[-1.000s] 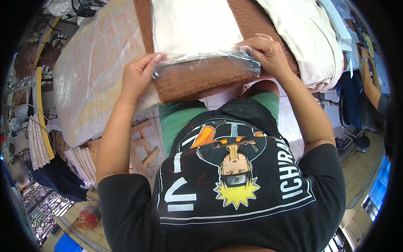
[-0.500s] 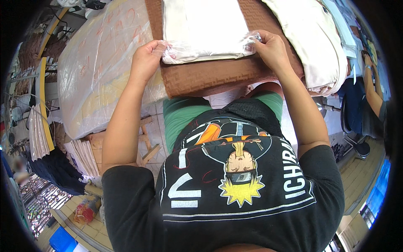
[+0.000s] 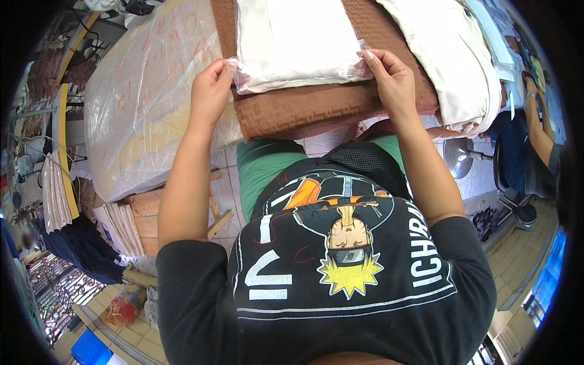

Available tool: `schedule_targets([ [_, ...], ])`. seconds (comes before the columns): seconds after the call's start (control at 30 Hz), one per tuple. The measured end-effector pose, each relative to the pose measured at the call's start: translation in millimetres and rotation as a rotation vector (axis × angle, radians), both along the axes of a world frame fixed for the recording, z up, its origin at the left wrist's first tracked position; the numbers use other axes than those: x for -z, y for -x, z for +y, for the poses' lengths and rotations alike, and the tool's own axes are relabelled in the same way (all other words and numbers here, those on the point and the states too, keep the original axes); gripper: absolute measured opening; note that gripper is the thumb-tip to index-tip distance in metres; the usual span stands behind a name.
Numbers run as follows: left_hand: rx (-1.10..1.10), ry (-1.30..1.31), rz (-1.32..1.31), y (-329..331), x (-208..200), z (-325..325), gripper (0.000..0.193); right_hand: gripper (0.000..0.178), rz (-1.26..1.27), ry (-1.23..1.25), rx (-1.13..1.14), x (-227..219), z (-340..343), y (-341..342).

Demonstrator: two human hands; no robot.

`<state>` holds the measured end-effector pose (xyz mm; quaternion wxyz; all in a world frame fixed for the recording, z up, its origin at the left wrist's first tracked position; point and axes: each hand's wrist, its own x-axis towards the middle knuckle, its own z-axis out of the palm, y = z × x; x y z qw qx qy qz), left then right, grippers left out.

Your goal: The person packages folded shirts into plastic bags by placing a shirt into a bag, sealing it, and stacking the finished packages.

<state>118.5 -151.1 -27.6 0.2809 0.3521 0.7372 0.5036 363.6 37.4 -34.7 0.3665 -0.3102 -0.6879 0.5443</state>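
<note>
Plastic (image 3: 242, 78) wraps the folded white cloth (image 3: 298, 42) atop the brown cover (image 3: 310, 112) — left hand (image 3: 211, 88) and right hand (image 3: 395, 78) each pinch a near corner, thumb closed against fingers — seemingly to keep the plastic taut between them.

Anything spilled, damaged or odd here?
Nothing looks spilled or damaged; only the clear plastic film is rumpled at the near corners of the folded white cloth, where the left hand and right hand pinch it.
</note>
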Motion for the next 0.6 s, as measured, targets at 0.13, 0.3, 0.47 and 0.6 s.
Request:
schedule_targets([
  [0.13,0.123,-0.156,0.034,-16,-15,-15,0.014,0.014,0.017,0.005,-0.065,-8,-7,-11],
  [0.3,0.330,-0.132,0.484,-17,-12,-57,0.013,0.018,-0.166,-0.522,-0.257,-23,-12,-48],
  [0.47,0.286,-0.126,0.789,-46,-16,-69,0.017,0.037,-0.305,-0.918,-0.257,-22,-23,-61],
  [0.6,0.285,-0.178,0.874,-57,-15,-73,0.015,0.027,-0.286,-0.984,-0.255,-19,-30,-68],
])
